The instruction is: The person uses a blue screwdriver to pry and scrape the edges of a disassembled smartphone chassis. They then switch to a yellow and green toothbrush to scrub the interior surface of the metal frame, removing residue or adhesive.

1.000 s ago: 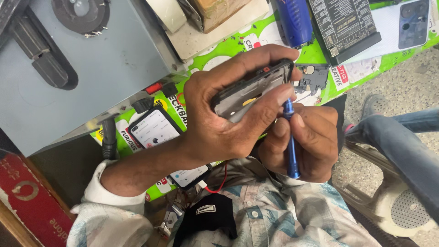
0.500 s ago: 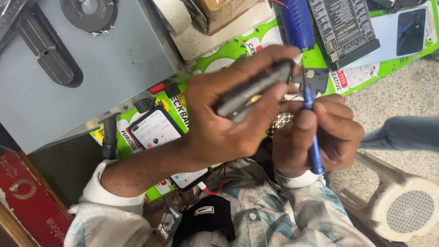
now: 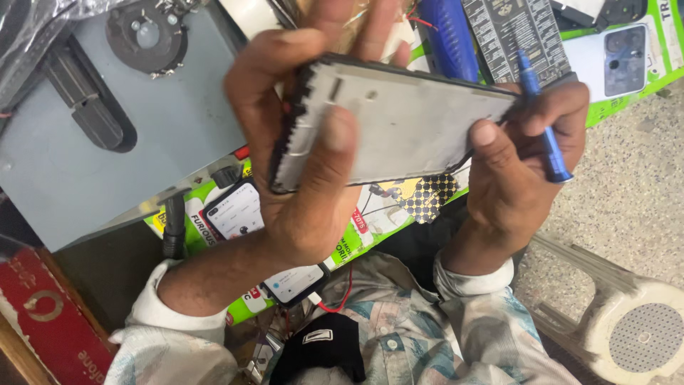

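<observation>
My left hand [image 3: 299,178] grips a phone frame [image 3: 399,128], a flat grey metal plate with a black rim, held up close to the camera with the thumb across its face. My right hand [image 3: 520,164] pinches the frame's right end with thumb and fingers and also holds a blue screwdriver [image 3: 543,121], its tip pointing up past the frame's corner. Both hands hover above a green work mat [image 3: 356,228].
A grey machine housing [image 3: 107,142] with a round knob fills the upper left. Two lit phones [image 3: 235,210] lie on the mat. A black board, a blue tool [image 3: 449,36] and a white phone back [image 3: 613,60] lie at top right. A white plastic stool [image 3: 634,328] stands lower right.
The frame has been lifted closer and turned so its flat grey face shows. My right hand moved up to its right end, screwdriver still in hand.
</observation>
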